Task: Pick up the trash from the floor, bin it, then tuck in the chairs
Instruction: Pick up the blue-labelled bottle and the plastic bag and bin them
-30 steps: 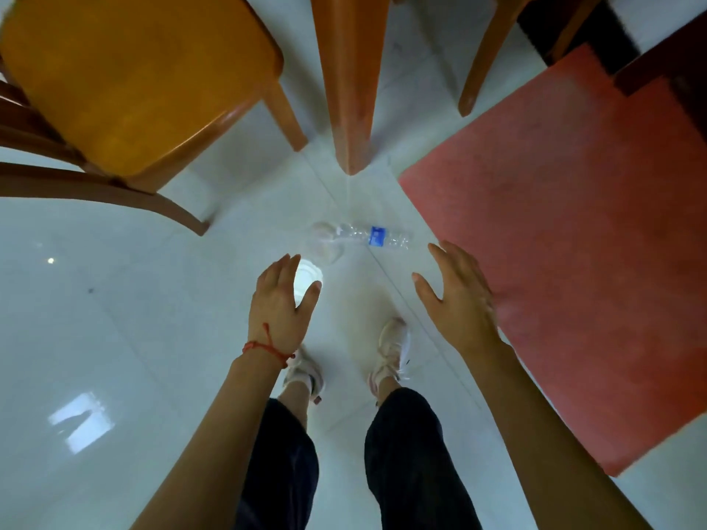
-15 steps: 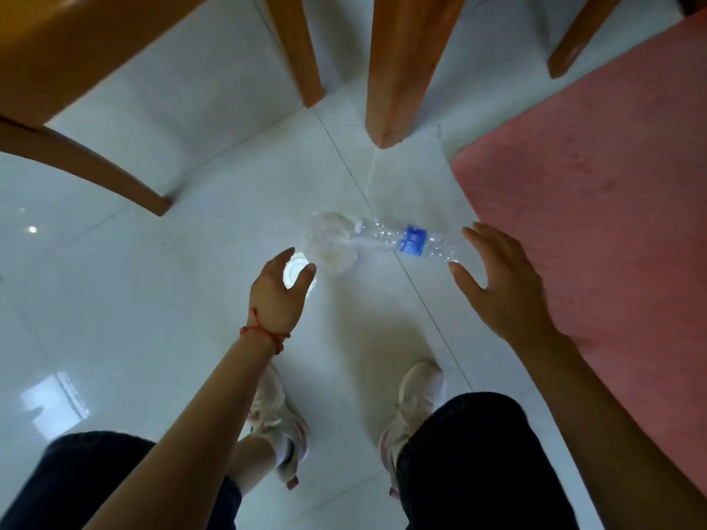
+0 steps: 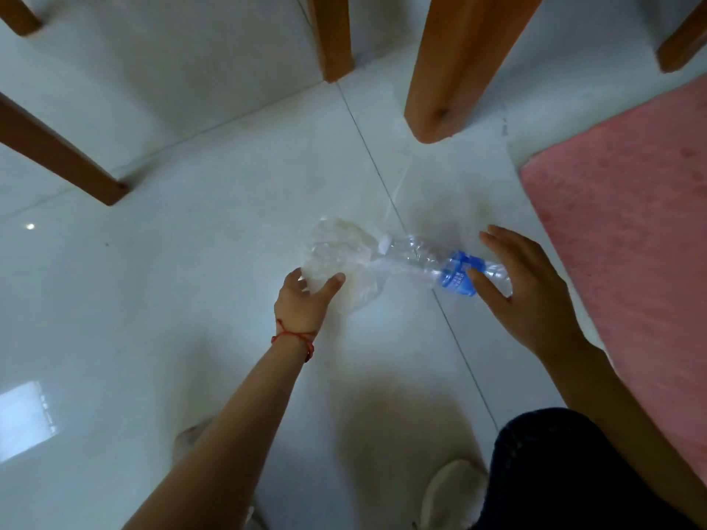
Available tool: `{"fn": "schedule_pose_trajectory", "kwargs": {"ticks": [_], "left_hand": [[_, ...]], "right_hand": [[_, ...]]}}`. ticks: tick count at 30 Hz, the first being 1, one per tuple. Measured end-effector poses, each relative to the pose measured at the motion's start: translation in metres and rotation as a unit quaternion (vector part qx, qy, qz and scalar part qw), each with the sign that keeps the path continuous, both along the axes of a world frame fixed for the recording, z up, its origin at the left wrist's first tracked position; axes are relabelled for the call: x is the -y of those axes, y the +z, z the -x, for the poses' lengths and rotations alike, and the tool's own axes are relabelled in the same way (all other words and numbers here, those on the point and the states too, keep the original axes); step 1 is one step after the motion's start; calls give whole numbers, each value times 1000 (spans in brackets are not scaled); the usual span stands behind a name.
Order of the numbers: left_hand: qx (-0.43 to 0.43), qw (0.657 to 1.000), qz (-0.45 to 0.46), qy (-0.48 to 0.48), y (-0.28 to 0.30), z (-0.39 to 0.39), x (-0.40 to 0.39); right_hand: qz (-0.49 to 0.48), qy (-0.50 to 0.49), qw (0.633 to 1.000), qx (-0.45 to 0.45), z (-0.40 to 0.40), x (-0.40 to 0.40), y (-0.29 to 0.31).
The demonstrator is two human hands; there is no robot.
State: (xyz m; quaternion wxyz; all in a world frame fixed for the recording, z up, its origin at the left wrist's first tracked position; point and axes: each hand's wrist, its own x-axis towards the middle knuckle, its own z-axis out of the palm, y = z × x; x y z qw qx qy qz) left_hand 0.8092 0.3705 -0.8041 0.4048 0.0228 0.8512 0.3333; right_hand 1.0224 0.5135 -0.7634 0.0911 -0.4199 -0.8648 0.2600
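A crumpled clear plastic bag (image 3: 336, 250) lies on the white tiled floor (image 3: 191, 285). Beside it, on its side, is an empty clear bottle (image 3: 417, 256) with a white cap and blue label. My left hand (image 3: 306, 300), with a red string at the wrist, is at the bag's near edge. Its thumb and fingers are spread on either side of the plastic and touch it. My right hand (image 3: 531, 296) hovers with straight, spread fingers over the bottle's labelled end, the thumb lying across the label.
Wooden chair legs stand at the left (image 3: 57, 154) and top centre (image 3: 331, 36). A thick table leg (image 3: 447, 70) is just beyond the bottle, and another leg (image 3: 685, 44) is at the top right. A pink mat (image 3: 631, 231) covers the floor at the right. My shoe (image 3: 451, 491) is below.
The view has dropped closer to the floor. Both hands moved forward: the left reached the plastic bag, and the right came over the bottle's label end.
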Motion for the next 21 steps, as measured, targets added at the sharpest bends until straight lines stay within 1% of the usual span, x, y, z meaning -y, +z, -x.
{"fn": "schedule_pose_trajectory", "kwargs": {"ticks": [5,8,12,17,21], "left_hand": [[-67,997,-19,20,-25,-4,-9],[-88,996,-17,20,-32,-3,-12],[-59,997,-34,46,-36,0,-7],[1,988,-91,128,-38,8,7],[20,975,-124,181,-31,17,15]], "right_hand": [[29,-9,999,9,7,-10,-24],[64,-17,998,18,14,-10,-32],[122,-21,992,34,27,-10,-36],[148,-22,989,18,39,-12,-39],[160,-11,985,60,49,-11,-43]]}}
